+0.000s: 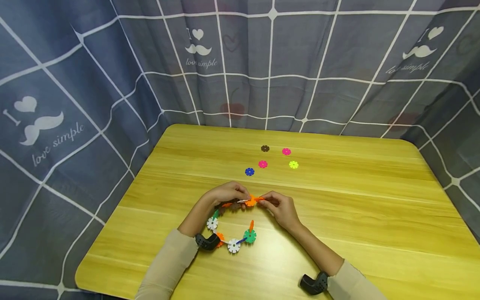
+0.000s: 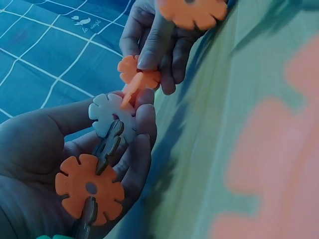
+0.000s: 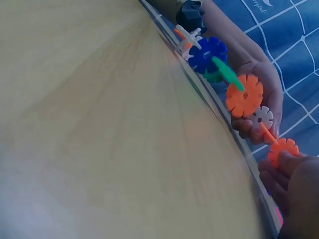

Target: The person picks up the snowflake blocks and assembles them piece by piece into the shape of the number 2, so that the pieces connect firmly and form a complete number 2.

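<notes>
A chain of slotted plastic flower discs curves below my hands in the head view, with a white disc, a green disc and an orange end disc on its near side. My left hand holds the chain at a white disc; a brown disc and another orange disc lie along its palm. From the right, my right hand pinches an orange disc between thumb and fingers. That disc is slotted into a second orange disc beside the white one.
Beyond the hands, loose discs lie on the wooden table: blue, brown, yellow-green and two pink, one of them nearer. A patterned grey curtain hangs behind the table.
</notes>
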Motion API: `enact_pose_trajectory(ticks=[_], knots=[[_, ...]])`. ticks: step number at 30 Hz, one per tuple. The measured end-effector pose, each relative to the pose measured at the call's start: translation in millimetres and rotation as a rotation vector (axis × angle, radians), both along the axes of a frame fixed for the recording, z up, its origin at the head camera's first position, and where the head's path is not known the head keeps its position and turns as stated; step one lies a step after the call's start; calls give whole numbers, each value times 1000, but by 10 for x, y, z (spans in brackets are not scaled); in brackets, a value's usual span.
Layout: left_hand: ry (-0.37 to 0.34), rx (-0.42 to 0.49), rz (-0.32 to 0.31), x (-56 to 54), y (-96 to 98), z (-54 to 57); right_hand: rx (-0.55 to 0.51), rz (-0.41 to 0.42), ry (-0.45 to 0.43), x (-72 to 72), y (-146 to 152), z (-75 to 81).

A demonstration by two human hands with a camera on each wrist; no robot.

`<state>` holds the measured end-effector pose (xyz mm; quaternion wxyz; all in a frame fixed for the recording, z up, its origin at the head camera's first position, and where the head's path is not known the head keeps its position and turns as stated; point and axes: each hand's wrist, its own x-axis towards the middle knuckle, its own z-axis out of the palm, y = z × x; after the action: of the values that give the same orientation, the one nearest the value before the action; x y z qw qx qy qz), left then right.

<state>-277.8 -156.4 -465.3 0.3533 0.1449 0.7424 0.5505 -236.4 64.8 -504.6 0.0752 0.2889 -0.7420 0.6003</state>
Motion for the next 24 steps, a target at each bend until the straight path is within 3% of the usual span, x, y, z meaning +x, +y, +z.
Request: enact_pose_trajectory(ticks=[5,8,13,16,21,24], knots=[[33,-9,-11,-13,30,6,56,-45,170,-38,14,-99],[58,-28,2,0,35,42,36,-39,241,2,-16,-37],[84,-51,35,33,45,109,23,-58,304,26,-60,-31],[93,-60,27,48,74,116,26,-41,344,0,-48,-116],[107,-86,18,52,125,122,57,-38,392,-1,-16,-103],[188,-133,40,38,115,190,30,-89,357,-26,-23,-74]])
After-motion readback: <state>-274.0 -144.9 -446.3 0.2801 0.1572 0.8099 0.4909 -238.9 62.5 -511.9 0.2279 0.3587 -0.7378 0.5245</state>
